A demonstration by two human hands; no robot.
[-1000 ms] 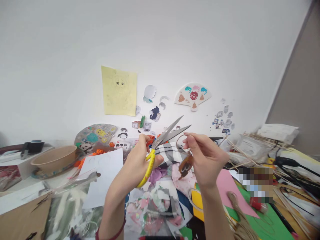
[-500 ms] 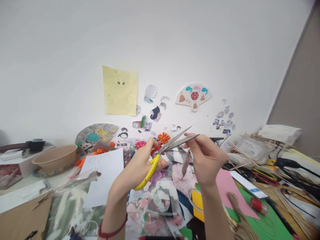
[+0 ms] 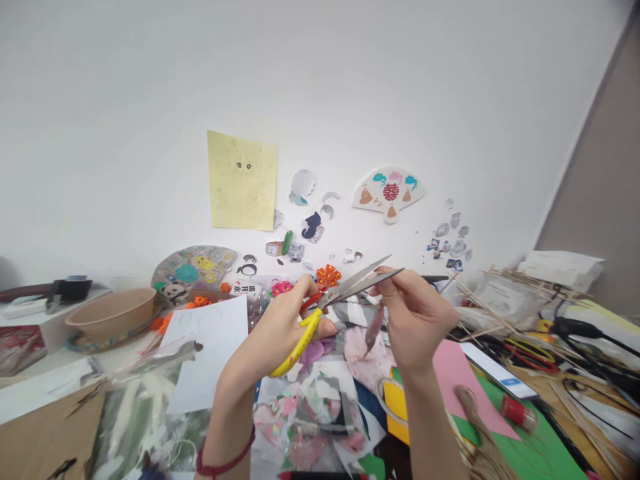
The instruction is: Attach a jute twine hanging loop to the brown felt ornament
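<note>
The scissors (image 3: 330, 297) are yellow and red with grey blades (image 3: 360, 285).

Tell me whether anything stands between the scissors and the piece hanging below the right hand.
Nothing visible does. The scissors, open in the left hand, reach just above the hanging piece in view. The right hand is close: the scissors overlap it, contact unclear.

And the left hand (image 3: 283, 328) has swung the scissors (image 3: 331, 295) across to the right hand (image 3: 416, 320), blades (image 3: 364, 285) flatter now and slightly closer together, tips right up at those fingertips! The dangling piece (image 3: 375, 328) has spun from its broad patterned face to a narrow edge, and the orange flower (image 3: 329, 275) pops into clear view.
</note>
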